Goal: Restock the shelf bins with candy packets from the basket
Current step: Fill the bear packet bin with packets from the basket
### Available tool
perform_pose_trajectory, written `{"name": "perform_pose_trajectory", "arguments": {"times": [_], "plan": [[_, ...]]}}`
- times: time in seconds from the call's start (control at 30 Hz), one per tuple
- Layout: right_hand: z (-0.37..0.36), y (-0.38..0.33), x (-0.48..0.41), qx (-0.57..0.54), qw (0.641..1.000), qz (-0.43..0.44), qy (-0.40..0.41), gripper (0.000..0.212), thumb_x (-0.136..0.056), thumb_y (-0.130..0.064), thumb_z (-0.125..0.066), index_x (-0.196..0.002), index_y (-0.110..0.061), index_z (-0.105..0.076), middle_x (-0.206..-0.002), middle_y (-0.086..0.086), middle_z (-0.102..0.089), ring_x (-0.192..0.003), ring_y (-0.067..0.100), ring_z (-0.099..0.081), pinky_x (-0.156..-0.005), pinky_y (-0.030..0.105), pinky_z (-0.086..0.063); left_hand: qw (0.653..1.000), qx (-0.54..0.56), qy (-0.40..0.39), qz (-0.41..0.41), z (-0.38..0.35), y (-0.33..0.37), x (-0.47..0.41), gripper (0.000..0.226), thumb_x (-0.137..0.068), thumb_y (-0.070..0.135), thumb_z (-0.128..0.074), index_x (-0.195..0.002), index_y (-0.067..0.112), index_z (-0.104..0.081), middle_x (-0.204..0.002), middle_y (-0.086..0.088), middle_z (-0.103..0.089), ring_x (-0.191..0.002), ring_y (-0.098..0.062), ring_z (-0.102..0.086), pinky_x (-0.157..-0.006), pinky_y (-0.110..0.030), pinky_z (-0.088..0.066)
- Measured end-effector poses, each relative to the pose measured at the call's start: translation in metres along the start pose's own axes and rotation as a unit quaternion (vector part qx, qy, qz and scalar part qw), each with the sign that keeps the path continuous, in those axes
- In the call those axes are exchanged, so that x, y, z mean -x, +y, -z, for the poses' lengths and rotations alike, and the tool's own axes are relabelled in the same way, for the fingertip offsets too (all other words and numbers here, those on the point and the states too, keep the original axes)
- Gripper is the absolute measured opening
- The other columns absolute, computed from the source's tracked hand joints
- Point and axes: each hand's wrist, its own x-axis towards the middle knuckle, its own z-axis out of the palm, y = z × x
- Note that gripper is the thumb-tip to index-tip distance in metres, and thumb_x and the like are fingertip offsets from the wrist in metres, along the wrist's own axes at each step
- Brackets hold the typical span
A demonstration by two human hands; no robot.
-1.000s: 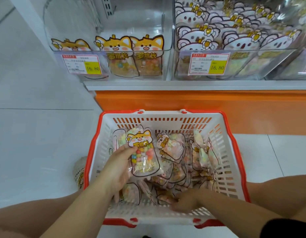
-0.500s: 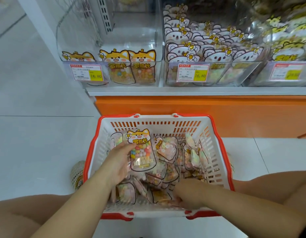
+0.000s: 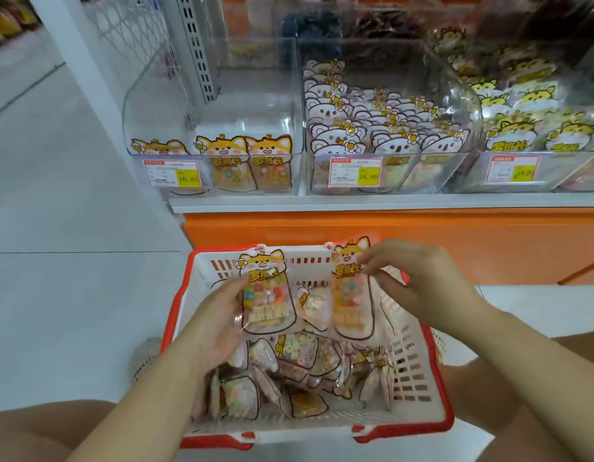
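A white basket with a red rim (image 3: 185, 308) stands on the floor, holding several candy packets. My left hand (image 3: 219, 321) holds a fox-faced candy packet (image 3: 265, 295) upright over the basket's left side. My right hand (image 3: 419, 281) pinches a second fox packet (image 3: 350, 295) near its top, lifted above the basket. On the shelf, the left clear bin (image 3: 215, 135) holds three fox packets along its front wall and is otherwise bare.
The middle bin (image 3: 389, 128) is packed with white bear-faced packets. A third bin (image 3: 535, 135) at the right holds yellow tiger-faced packets. An orange shelf base (image 3: 422, 238) runs behind the basket. White floor tiles lie to the left.
My right hand has come up out of the basket's bottom with a second fox packet. My left hand has raised its packet a little. The view has tilted up toward the shelf.
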Motion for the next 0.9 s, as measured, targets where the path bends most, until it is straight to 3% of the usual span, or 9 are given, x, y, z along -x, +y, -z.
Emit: {"name": "perform_pose_trajectory", "arguments": {"times": [0.1,0.3,0.47,0.53,0.6,0.67,0.73,0.8,0.9], "plan": [[-0.009,-0.011,0.002,-0.077,0.997,-0.006,0.032,0.015,-0.080,0.004,-0.074,-0.085,-0.010,-0.075,-0.102,-0.007,-0.073,-0.101,-0.001,-0.067,-0.090,0.020,-0.052,0.999,-0.015,-0.032,0.017,-0.006,0.000,0.004,0.044,-0.102,0.043,-0.048,-0.133,0.015,-0.061,-0.125,-0.016,-0.069,-0.119,-0.037,-0.064,-0.101,-0.056,-0.050],[-0.020,-0.021,-0.003,-0.157,0.983,-0.041,0.088,0.012,-0.080,0.000,-0.069,-0.082,-0.010,-0.074,-0.102,-0.005,-0.074,-0.101,0.005,-0.069,-0.091,0.020,-0.051,0.994,-0.035,-0.104,0.025,-0.021,-0.006,0.009,0.054,-0.090,0.052,-0.055,-0.132,0.018,-0.064,-0.125,-0.013,-0.070,-0.116,-0.034,-0.066,-0.092,-0.049,-0.056],[-0.040,-0.026,-0.004,-0.169,0.977,-0.069,0.113,0.012,-0.080,0.002,-0.071,-0.083,-0.009,-0.075,-0.099,-0.004,-0.074,-0.100,0.000,-0.067,-0.089,0.014,-0.049,0.986,-0.072,-0.153,0.003,-0.028,-0.010,0.011,0.078,-0.070,0.065,-0.077,-0.132,0.020,-0.063,-0.127,-0.012,-0.068,-0.121,-0.034,-0.063,-0.105,-0.056,-0.047],[-0.051,-0.026,-0.002,-0.159,0.980,-0.063,0.103,0.010,-0.081,0.000,-0.071,-0.083,-0.008,-0.076,-0.098,-0.002,-0.074,-0.099,0.001,-0.067,-0.090,0.015,-0.051,0.983,-0.088,-0.162,-0.007,-0.028,-0.014,0.008,0.086,-0.067,0.054,-0.086,-0.139,0.017,-0.056,-0.127,-0.017,-0.067,-0.118,-0.040,-0.062,-0.103,-0.060,-0.043],[-0.059,-0.029,0.001,-0.159,0.981,-0.061,0.097,0.010,-0.081,-0.002,-0.071,-0.085,-0.009,-0.077,-0.099,-0.004,-0.074,-0.100,0.001,-0.067,-0.091,0.015,-0.051,0.987,-0.062,-0.145,-0.004,-0.026,-0.018,0.004,0.072,-0.075,0.036,-0.085,-0.137,0.014,-0.056,-0.123,-0.017,-0.069,-0.108,-0.039,-0.063,-0.096,-0.055,-0.048],[-0.060,-0.038,0.001,-0.183,0.975,-0.074,0.106,0.010,-0.081,-0.003,-0.072,-0.086,-0.011,-0.077,-0.100,-0.007,-0.073,-0.102,-0.002,-0.067,-0.092,0.015,-0.050,0.990,-0.045,-0.134,0.003,-0.026,-0.021,0.002,0.044,-0.088,0.011,-0.073,-0.130,0.009,-0.060,-0.112,-0.017,-0.072,-0.095,-0.032,-0.064,-0.078,-0.043,-0.053],[-0.058,-0.047,-0.001,-0.199,0.970,-0.075,0.121,0.009,-0.082,-0.006,-0.073,-0.085,-0.013,-0.076,-0.100,-0.009,-0.073,-0.102,-0.002,-0.067,-0.092,0.016,-0.051,0.990,-0.033,-0.137,0.010,-0.029,-0.024,0.003,0.034,-0.094,-0.005,-0.056,-0.127,0.003,-0.060,-0.100,-0.017,-0.072,-0.085,-0.028,-0.066,-0.065,-0.035,-0.056],[-0.056,-0.047,-0.003,-0.201,0.967,-0.063,0.140,0.006,-0.084,-0.008,-0.073,-0.086,-0.014,-0.075,-0.102,-0.010,-0.072,-0.102,-0.001,-0.067,-0.090,0.019,-0.052,0.992,-0.003,-0.129,0.016,-0.031,-0.024,0.003,0.035,-0.097,-0.008,-0.046,-0.126,0.003,-0.060,-0.099,-0.019,-0.072,-0.084,-0.027,-0.068,-0.059,-0.035,-0.058],[-0.057,-0.030,-0.002,-0.183,0.972,-0.072,0.131,0.008,-0.083,-0.002,-0.070,-0.085,-0.009,-0.074,-0.103,-0.006,-0.072,-0.103,0.000,-0.066,-0.091,0.018,-0.052,0.995,0.034,-0.094,0.022,-0.034,-0.019,0.002,0.031,-0.100,0.000,-0.041,-0.120,0.004,-0.064,-0.115,-0.025,-0.069,-0.097,-0.031,-0.065,-0.067,-0.041,-0.060]]}}
